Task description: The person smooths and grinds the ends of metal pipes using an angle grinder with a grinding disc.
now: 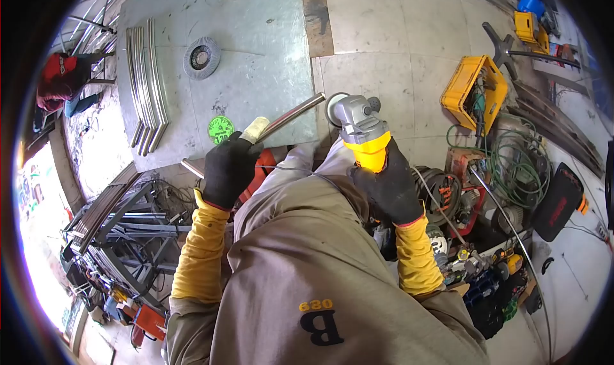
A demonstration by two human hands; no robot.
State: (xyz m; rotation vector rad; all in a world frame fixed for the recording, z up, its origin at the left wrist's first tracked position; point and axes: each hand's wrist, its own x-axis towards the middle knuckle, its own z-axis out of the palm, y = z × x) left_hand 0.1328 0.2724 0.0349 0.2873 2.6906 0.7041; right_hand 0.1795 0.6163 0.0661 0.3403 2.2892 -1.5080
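My left hand [230, 172], in a black glove, is closed around a shiny metal tube [293, 114]. One end of the tube points up and right over the metal tabletop [256, 77]. A pale wrap or glove finger [255, 129] lies along it by my hand. My right hand [391, 187], also in a black glove, grips the yellow body of an angle grinder [366, 131]. The grinder's grey head and disc face the tube's end, with a small gap apparent between them. A round green label or disc [220, 129] lies beside my left hand.
A flap disc [201, 58] and several bent metal tubes [147, 87] lie on the tabletop. At right stand a yellow crate [462, 87], coiled green hose [521, 173] and piled tools. Dark metal frames [137, 227] stand at left. Another person [61, 80] is at far left.
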